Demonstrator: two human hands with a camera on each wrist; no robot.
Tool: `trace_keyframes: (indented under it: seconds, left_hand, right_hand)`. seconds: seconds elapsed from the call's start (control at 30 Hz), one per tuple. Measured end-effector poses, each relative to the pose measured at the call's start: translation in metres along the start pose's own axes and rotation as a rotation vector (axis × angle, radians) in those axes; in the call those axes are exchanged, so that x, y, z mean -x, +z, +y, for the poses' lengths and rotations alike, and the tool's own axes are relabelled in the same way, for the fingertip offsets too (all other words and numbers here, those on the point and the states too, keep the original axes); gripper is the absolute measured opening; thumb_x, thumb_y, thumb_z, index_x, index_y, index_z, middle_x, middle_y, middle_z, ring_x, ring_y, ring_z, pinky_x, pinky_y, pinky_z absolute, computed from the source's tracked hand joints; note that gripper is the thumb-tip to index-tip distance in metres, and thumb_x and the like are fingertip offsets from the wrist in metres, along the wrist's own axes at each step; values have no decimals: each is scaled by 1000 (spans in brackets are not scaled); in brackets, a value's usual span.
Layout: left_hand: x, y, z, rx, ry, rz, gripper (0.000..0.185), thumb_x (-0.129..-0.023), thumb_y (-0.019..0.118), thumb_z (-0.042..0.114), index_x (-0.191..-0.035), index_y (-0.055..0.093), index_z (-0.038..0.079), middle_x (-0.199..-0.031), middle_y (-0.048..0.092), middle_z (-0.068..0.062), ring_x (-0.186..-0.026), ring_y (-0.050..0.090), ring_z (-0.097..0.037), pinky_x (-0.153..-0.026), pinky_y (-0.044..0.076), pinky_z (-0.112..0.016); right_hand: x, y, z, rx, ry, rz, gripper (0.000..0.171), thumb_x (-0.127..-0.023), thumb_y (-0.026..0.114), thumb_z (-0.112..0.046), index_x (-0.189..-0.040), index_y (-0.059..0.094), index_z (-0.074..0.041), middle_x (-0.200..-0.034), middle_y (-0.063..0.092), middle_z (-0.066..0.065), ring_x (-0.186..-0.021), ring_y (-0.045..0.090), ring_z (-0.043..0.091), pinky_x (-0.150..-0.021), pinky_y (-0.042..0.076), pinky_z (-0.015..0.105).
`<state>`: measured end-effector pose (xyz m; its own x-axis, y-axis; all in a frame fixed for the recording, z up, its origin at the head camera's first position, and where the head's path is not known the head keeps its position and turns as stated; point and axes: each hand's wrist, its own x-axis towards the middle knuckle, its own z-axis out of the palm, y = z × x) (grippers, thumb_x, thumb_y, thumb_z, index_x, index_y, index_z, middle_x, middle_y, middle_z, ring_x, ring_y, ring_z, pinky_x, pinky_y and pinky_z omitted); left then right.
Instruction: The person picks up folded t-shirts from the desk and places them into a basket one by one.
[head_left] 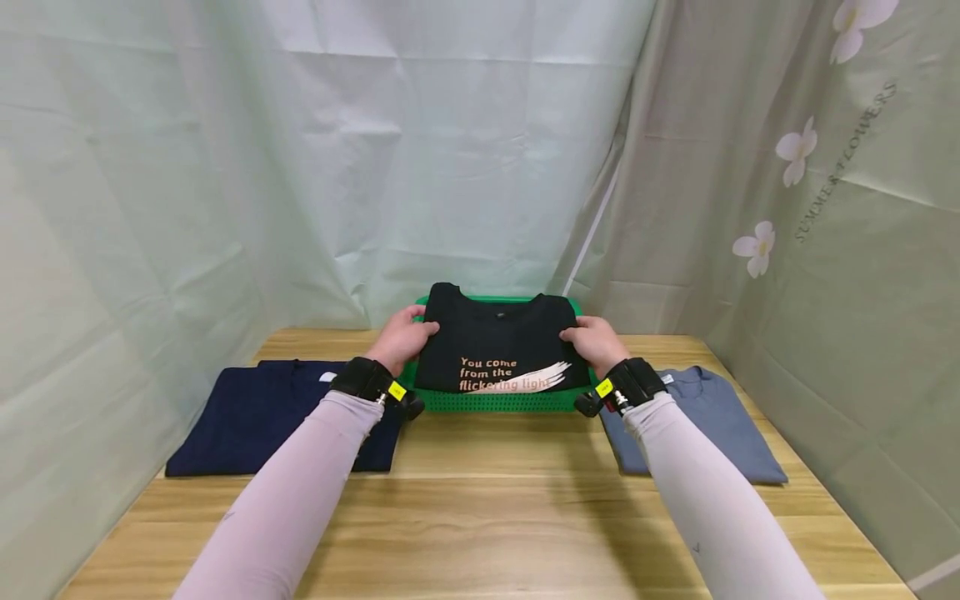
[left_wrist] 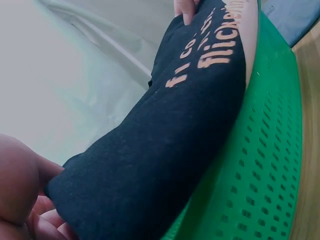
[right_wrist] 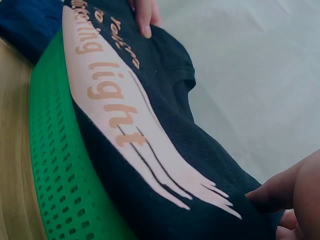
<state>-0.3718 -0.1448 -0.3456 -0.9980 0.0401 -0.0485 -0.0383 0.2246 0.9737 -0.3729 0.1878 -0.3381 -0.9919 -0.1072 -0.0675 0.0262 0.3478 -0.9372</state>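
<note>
folded black tee (head_left: pixel 498 350), soft knit, peach lettering, in green perforated plastic basket (head_left: pixel 495 402) on wood-grain table (head_left: pixel 487 517). left hand (head_left: pixel 403 337) pinching tee's left edge; right hand (head_left: pixel 596 342) pinching right edge. flat navy shirt (head_left: pixel 262 417) left, grey-blue shirt (head_left: pixel 712 425) right.

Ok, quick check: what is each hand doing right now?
Left hand: grips the left edge of the folded black T-shirt over the green basket.
Right hand: grips the shirt's right edge.
</note>
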Motion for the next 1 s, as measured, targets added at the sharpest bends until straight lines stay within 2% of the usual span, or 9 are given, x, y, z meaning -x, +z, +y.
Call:
trace_keyframes:
  seconds: [0.17, 0.33, 0.4, 0.47, 0.57, 0.67, 0.77, 0.8, 1.0]
  left_hand:
    - [-6, 4, 6, -31, -5, 14, 46, -115, 55, 18, -159, 50, 5, -130, 68, -16, -83, 68, -10, -71, 57, -24]
    - [-12, 5, 11, -29, -13, 23, 49, -115, 54, 18, -161, 47, 3, -134, 67, -18, -88, 68, -13, -76, 57, -24]
    - [-14, 6, 12, 6, -22, 21, 49, -115, 54, 16, -161, 47, 0, -141, 65, -21, -98, 70, -17, -85, 59, -27]
    - [-17, 6, 12, 59, -31, 8, 51, -115, 51, 14, -163, 44, -2, -152, 60, -24, -115, 69, -24, -101, 59, -33]
    - [-20, 7, 12, 167, -50, -29, 56, -115, 46, 9, -169, 36, -2, -169, 46, -24, -144, 55, -34, -123, 48, -44]
    - [-22, 8, 12, 265, -68, -72, 61, -115, 42, 9, -174, 26, 3, -177, 35, -20, -159, 42, -36, -132, 38, -50]
    - [-22, 10, 12, 331, -81, -105, 62, -116, 41, 11, -175, 24, 7, -178, 34, -18, -161, 40, -38, -133, 35, -52]
    - [-22, 10, 12, 339, -85, -107, 62, -116, 42, 11, -175, 24, 8, -178, 35, -18, -161, 40, -38, -132, 35, -52]
    - [-18, 12, 14, 358, -57, -86, 62, -116, 46, 12, -174, 25, 5, -178, 33, -22, -164, 37, -36, -135, 35, -48]
  right_hand:
    - [-10, -2, -1, 34, 15, 30, 62, -111, 51, -11, -168, 34, 6, -173, 39, 28, -158, 43, 44, -133, 37, 53]
    - [-17, -1, -2, 53, 27, 56, 63, -112, 52, -12, -169, 32, 4, -175, 35, 27, -163, 36, 43, -135, 32, 53]
    - [-18, 1, -2, 22, 32, 57, 62, -112, 52, -11, -169, 33, 4, -175, 37, 27, -162, 37, 42, -135, 33, 52]
    - [-20, 3, -3, -30, 41, 55, 61, -113, 51, -10, -169, 33, 4, -175, 37, 26, -162, 38, 42, -135, 33, 50]
    - [-21, 5, -4, -126, 67, 48, 63, -113, 51, -10, -171, 29, 2, -177, 32, 24, -163, 36, 40, -136, 32, 48]
    - [-22, 5, -5, -212, 87, 49, 66, -114, 50, -9, -173, 24, -1, -181, 25, 22, -167, 30, 38, -137, 29, 47]
    - [-21, 5, -4, -262, 88, 54, 67, -113, 51, -9, -174, 23, -1, -182, 21, 20, -168, 27, 34, -138, 27, 44]
    - [-20, 5, -3, -259, 86, 57, 67, -113, 52, -10, -173, 24, -1, -182, 23, 19, -161, 41, 33, -135, 33, 39]
    - [-10, 1, -3, -307, 65, 15, 59, -115, 49, -13, -171, 33, 0, -178, 32, 21, -157, 47, 34, -133, 36, 41]
